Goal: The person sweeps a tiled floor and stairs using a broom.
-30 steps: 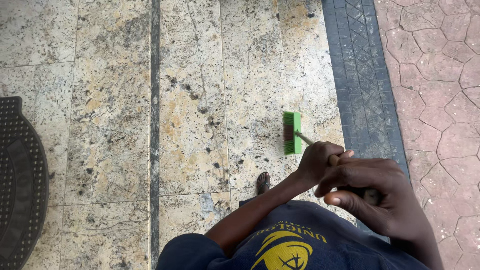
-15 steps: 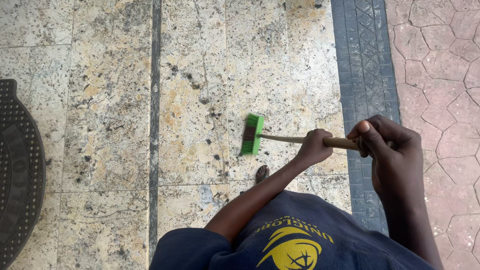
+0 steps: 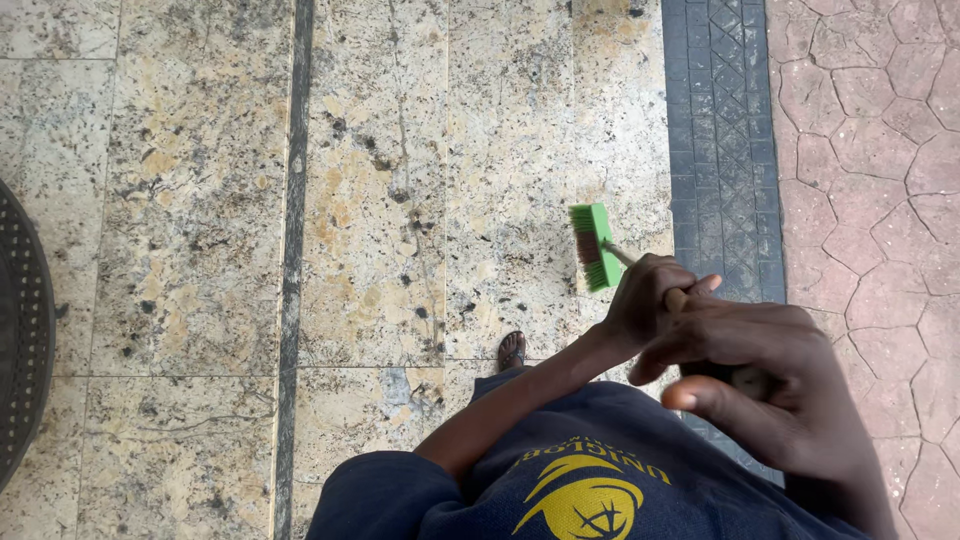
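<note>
Broom (image 3: 596,246) beyond left hand (image 3: 648,300)

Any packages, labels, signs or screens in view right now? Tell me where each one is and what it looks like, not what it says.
No packages, signs or screens.
Shirt print: bottom centre, on the person's dark blue shirt; a rounded yellow emblem with an arc of yellow lettering, seen upside down.
Doormat: left edge, black rubber, curved outline with a raised dotted pattern; no marking can be made out on it.

Single head view, looking straight down, close over hands (image 3: 700,345), floor (image 3: 380,200) farther below.
</note>
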